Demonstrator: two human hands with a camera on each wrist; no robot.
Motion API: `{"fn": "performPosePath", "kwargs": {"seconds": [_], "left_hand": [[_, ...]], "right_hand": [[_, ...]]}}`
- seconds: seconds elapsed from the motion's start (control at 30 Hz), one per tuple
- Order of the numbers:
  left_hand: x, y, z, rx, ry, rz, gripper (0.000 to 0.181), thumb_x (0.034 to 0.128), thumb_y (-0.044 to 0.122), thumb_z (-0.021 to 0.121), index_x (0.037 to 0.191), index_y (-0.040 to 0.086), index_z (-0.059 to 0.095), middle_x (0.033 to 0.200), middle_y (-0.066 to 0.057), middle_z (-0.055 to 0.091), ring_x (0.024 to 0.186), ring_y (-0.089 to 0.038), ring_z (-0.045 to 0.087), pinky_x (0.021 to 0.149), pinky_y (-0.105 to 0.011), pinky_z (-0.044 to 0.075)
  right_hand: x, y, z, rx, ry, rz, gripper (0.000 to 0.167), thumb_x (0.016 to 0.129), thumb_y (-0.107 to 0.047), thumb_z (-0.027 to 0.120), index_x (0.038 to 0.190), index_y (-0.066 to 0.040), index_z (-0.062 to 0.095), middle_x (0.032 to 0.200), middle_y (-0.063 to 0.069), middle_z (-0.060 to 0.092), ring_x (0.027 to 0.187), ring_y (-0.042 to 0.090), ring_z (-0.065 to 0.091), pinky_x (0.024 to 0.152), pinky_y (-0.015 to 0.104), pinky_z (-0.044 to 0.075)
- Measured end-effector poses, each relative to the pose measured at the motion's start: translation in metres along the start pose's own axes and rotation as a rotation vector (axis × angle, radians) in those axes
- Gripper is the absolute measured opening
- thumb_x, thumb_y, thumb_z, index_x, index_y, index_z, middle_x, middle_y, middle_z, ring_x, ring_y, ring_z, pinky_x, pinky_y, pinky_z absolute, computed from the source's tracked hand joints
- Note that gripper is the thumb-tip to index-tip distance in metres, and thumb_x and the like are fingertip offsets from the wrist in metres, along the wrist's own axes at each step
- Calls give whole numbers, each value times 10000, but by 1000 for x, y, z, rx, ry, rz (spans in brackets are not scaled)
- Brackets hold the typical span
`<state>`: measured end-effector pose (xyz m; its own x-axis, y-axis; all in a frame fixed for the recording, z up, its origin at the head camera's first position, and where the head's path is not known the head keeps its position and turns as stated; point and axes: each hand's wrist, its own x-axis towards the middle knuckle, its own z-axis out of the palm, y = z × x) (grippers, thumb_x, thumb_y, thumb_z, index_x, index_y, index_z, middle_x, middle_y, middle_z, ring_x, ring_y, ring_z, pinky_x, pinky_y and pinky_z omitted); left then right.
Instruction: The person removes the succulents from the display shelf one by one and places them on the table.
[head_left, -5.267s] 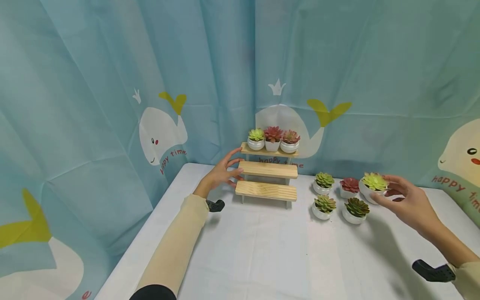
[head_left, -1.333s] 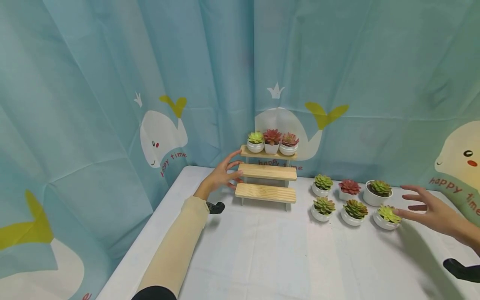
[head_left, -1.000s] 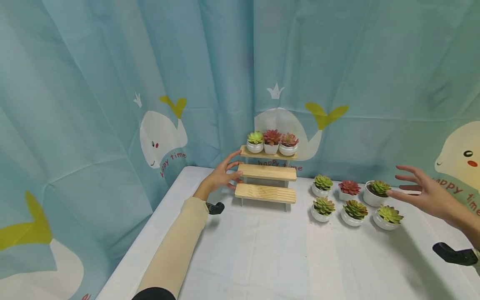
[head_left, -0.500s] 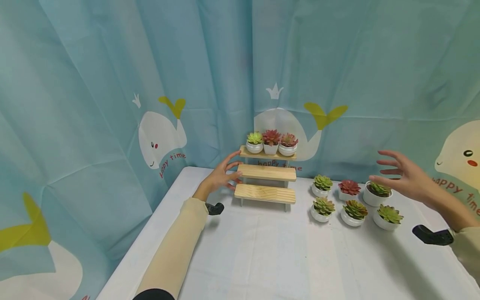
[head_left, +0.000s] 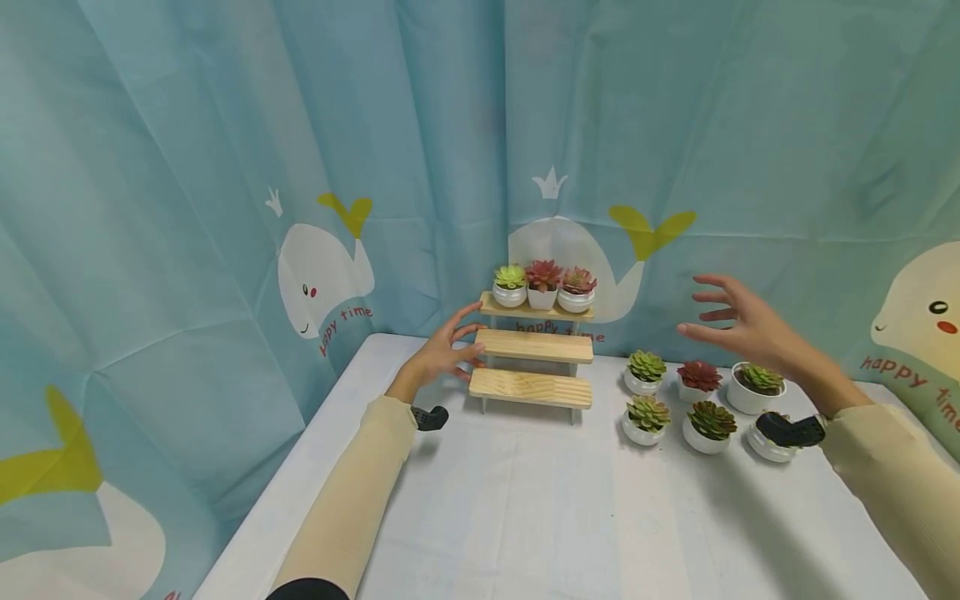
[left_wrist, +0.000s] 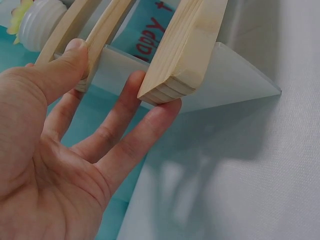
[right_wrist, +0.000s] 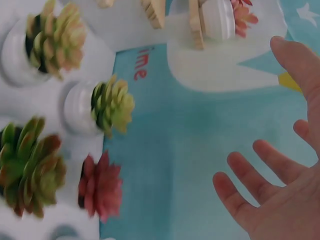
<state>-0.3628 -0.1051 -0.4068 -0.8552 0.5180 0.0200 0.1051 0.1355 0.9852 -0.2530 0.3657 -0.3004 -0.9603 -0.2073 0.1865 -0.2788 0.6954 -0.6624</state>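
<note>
My left hand (head_left: 438,354) holds the left end of a three-tier wooden stand (head_left: 534,343). In the left wrist view, the thumb and a finger lie about the end of the middle shelf (left_wrist: 107,35), and two fingertips touch the lower shelf (left_wrist: 175,60). The top shelf bears a yellow-green succulent (head_left: 510,285), a red succulent (head_left: 543,283) and a pinkish succulent (head_left: 577,289), all in white pots. My right hand (head_left: 757,333) hangs in the air with spread fingers, holding nothing, above and behind the potted red succulent (head_left: 699,380) on the table.
Several potted succulents stand in two rows at the right of the white table (head_left: 555,508), among them a dark green succulent (head_left: 709,427) and a larger white pot (head_left: 755,388). My right wrist strap partly hides one pot (head_left: 770,448). A blue curtain (head_left: 420,167) hangs behind.
Earlier my right hand held a yellow-green potted succulent; it stands on the table at the front right. Since then, that hand has risen and moved left. My left hand stays on the stand.
</note>
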Motion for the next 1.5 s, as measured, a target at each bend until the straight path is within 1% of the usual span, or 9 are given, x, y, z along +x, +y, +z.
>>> {"fn": "performPosePath", "kwargs": {"seconds": [0.13,0.3,0.5,0.67,0.87,1.0,1.2,1.33,1.5], "left_hand": [[0,0,0,10,2,1,758,1038,171,647,1617,442,240,1654,-100,306,1021,-395,702,781,-621,577],[-1,0,1,5,12,-8,754,1033,177,656,1603,467,257,1646,-79,322,1017,-394,702,778,-620,579],[-2,1,1,12,13,-4,757,1036,174,651,1605,470,248,1645,-81,325,1005,-420,698,752,-567,598],[-1,0,1,19,13,-2,753,1036,182,652,1602,474,250,1645,-76,323,1017,-435,693,733,-533,605],[-1,0,1,15,13,-2,753,1032,186,659,1601,471,257,1647,-84,320,1061,-505,661,749,-561,600],[-1,1,1,9,14,-4,751,1032,182,658,1600,472,260,1644,-78,327,1075,-517,651,764,-586,593],[-2,0,1,1,10,0,751,1038,169,647,1604,469,255,1643,-78,328,1024,-442,688,788,-627,574],[-1,1,2,-1,13,-3,750,1033,171,655,1601,467,265,1640,-75,335,978,-363,711,771,-596,587],[-1,0,1,-12,10,-1,748,1038,153,645,1611,443,260,1647,-94,319,1006,-388,703,752,-555,599]], "right_hand": [[14,-10,9,17,0,-11,885,955,-338,765,1634,-143,233,1555,261,403,1330,498,484,979,674,452],[29,-20,21,22,-17,-5,904,948,-400,760,1635,-152,227,1559,254,405,1341,484,480,962,655,475],[44,-30,37,47,21,-20,865,936,-422,768,1612,-163,295,1539,230,448,1308,469,516,952,640,481],[58,-36,54,106,34,-37,840,933,-391,780,1602,-170,322,1527,223,466,1280,460,546,959,636,483],[72,-40,74,145,43,-51,851,932,-365,786,1605,-143,316,1497,252,486,1244,468,570,938,628,503],[80,-41,86,171,53,-46,850,938,-344,783,1608,-127,307,1494,263,485,1235,477,573,947,622,503],[89,-40,99,205,71,-22,823,956,-302,764,1603,-96,297,1487,264,485,1219,471,573,961,607,497],[93,-39,104,200,73,-6,802,964,-309,754,1592,-83,310,1477,273,488,1215,473,571,964,600,496],[97,-40,108,209,66,29,809,969,-335,744,1599,-70,311,1493,294,463,1271,473,531,992,599,482]]}}
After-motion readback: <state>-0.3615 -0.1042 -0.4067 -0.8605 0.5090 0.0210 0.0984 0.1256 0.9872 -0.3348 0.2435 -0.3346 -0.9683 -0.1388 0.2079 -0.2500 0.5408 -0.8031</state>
